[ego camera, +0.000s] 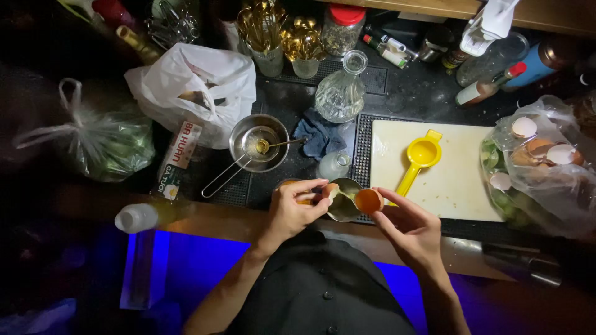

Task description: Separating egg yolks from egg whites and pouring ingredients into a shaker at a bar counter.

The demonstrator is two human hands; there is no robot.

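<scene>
The biggest hazard is the crowding: just beyond both hands the dark bar counter [428, 87] is packed, and the metal shaker tin [345, 201] stands at its near edge, between the hands and under them, so an elbow or a quick turn could tip it toward the person. Next, the yolk: the right hand [406, 226] grips the yolk-filled shell half [369, 200] over the tin, and a sharp shell rim could, I judge, tear it. Smaller still, the left hand [295, 211] pinches the other shell half [331, 191], tilted beside the tin's rim; a chip of shell could drop in.

The room is dim, with blue light glowing below the counter, which makes a stray fragment hard to spot. Beyond the right hand lies a white cutting board [459, 186] with a yellow citrus squeezer [419, 156] on it; further right sits a clear bag of eggshells [546, 161]. Beyond the left hand rest a metal strainer [257, 144], a blue cloth [320, 136] and a glass decanter [341, 93]. White plastic bags [192, 87] lie off to the left.
</scene>
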